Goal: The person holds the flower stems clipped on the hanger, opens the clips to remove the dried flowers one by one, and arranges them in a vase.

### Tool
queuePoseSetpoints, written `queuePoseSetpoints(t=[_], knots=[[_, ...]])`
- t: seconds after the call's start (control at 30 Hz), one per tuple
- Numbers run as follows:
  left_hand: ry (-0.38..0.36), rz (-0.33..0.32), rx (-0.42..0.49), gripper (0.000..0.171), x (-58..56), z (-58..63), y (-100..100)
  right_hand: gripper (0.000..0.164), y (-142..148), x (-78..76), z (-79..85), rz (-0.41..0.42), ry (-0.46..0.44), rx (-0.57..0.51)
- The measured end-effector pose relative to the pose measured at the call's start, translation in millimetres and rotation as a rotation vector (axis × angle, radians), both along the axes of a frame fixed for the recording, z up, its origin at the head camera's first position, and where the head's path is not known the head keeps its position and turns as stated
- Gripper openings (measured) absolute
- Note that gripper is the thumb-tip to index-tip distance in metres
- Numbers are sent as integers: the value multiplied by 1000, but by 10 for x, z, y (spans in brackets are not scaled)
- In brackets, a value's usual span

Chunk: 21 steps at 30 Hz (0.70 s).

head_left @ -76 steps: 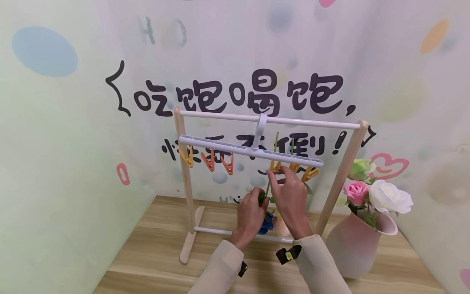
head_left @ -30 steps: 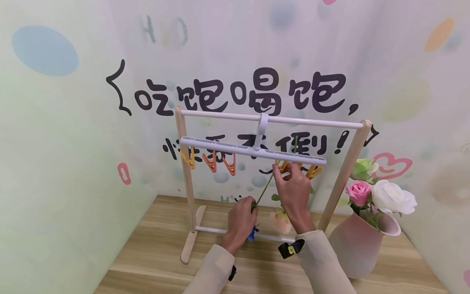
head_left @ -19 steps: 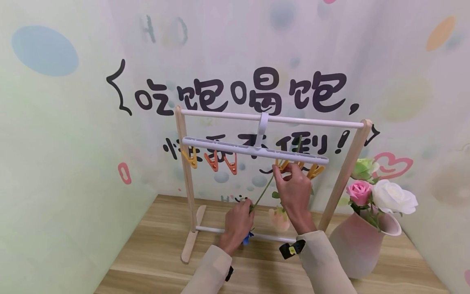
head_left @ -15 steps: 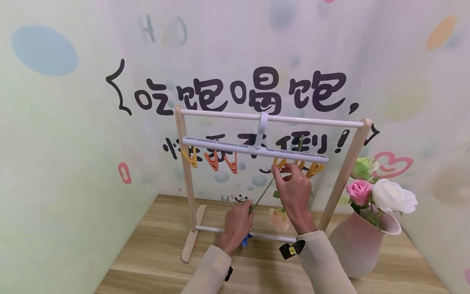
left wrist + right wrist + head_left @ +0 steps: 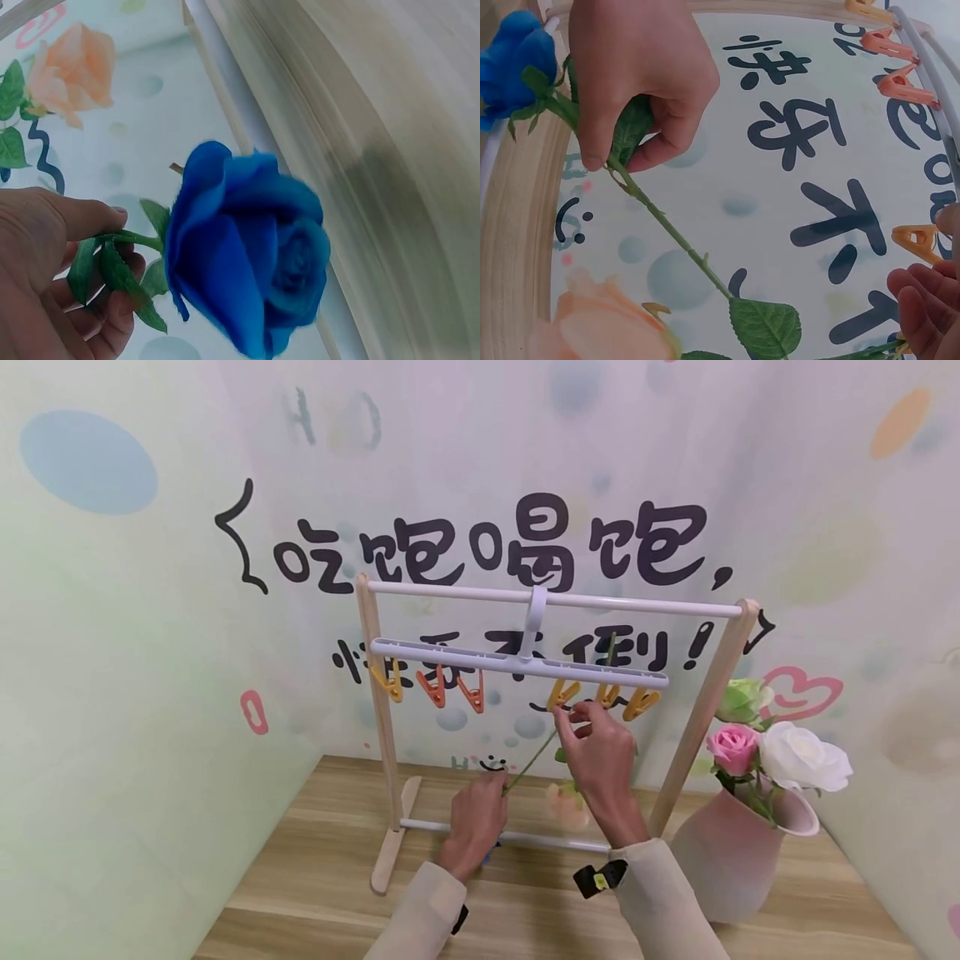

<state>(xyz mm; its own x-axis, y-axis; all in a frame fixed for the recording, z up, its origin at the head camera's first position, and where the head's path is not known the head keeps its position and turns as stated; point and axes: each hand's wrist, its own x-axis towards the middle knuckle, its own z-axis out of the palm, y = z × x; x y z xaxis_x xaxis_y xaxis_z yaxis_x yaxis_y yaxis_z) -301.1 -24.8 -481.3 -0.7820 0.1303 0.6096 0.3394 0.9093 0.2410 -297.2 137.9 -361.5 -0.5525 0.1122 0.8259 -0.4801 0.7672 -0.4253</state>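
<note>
My left hand [image 5: 480,818] pinches the green stem of a blue rose [image 5: 247,247] just behind its bloom, beside its leaves. From there the stem [image 5: 682,240] slants up toward my right hand [image 5: 600,752]. That hand's thumb and fingertips pinch the lower end of a yellow clip [image 5: 562,695] on the pale hanger [image 5: 450,656]. Behind the right hand hangs a peach rose [image 5: 567,806], bloom down, its stem in the neighbouring yellow clip [image 5: 606,696]. In the head view the left hand covers most of the blue bloom.
A wooden rack [image 5: 712,710] with white rods carries the hanger. Orange clips [image 5: 472,693] and a yellow clip [image 5: 388,681] hang at its left, another yellow clip [image 5: 642,703] at its right end. A pinkish vase [image 5: 727,860] with several roses stands right on the wooden table [image 5: 277,893].
My left hand has moved down and left with the blue rose; its stem, which rose above the hanger bar, now shows only below it. The right hand stays by the clip, slightly lower.
</note>
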Motion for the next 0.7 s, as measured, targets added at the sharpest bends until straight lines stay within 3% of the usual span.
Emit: queuePoseSetpoints(t=[0.3,0.53,0.7], knots=[[3,65,-132,13,0,-38,-57,20,-31,54,-186,64,-35,155],[78,100,-235,16,15,-57,-89,12,-121,82,-415,134,-176,299],[29,123,-291,20,33,-65,-107,12,-218,130,-590,168,-262,415]])
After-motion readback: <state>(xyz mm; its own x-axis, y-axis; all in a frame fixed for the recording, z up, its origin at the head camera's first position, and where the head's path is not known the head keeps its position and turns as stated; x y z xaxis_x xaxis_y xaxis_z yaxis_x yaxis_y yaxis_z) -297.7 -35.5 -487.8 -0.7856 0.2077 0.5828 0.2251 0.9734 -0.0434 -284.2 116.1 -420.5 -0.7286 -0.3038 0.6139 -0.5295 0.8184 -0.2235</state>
